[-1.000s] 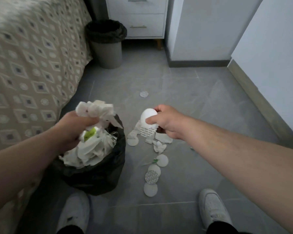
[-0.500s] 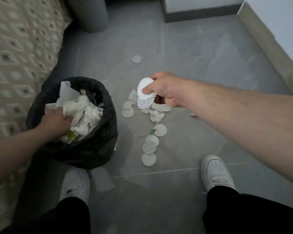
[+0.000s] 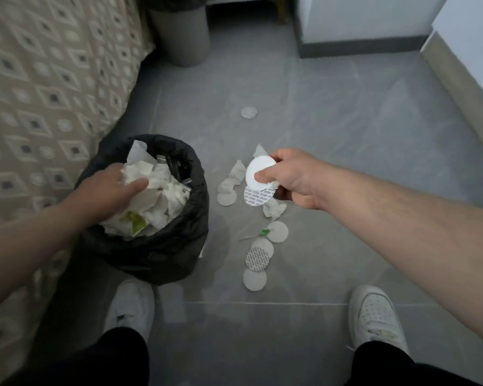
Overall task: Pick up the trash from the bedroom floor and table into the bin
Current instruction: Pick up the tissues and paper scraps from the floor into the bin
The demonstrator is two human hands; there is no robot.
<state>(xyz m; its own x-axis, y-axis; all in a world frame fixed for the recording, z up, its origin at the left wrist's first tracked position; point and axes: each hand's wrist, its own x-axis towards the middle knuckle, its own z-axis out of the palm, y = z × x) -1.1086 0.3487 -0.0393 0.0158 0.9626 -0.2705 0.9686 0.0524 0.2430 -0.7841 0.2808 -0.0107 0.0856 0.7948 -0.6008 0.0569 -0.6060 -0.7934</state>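
Observation:
A bin lined with a black bag [image 3: 162, 254] stands on the floor beside the bed, heaped with crumpled white paper [image 3: 162, 190]. My left hand [image 3: 109, 190] lies flat on top of that paper, fingers spread, holding nothing. My right hand [image 3: 293, 176] hovers just right of the bin, pinching white round discs [image 3: 258, 174], one with a printed underside [image 3: 258, 197]. Below it on the grey floor lie several more round discs [image 3: 278, 231], crumpled tissue scraps [image 3: 273, 210] and a small green bit [image 3: 263, 232]. One disc [image 3: 248, 112] lies alone farther off.
A bed with a patterned cover [image 3: 39, 93] runs along the left. A second grey bin [image 3: 181, 32] stands at the far end beside it. White walls with a dark skirting [image 3: 360, 47] close off the right. My two white shoes [image 3: 374, 316] stand at the bottom.
My left hand dropped its wad of paper into the bin and now presses on the heap with fingers spread. My right hand still holds the discs, lifted slightly.

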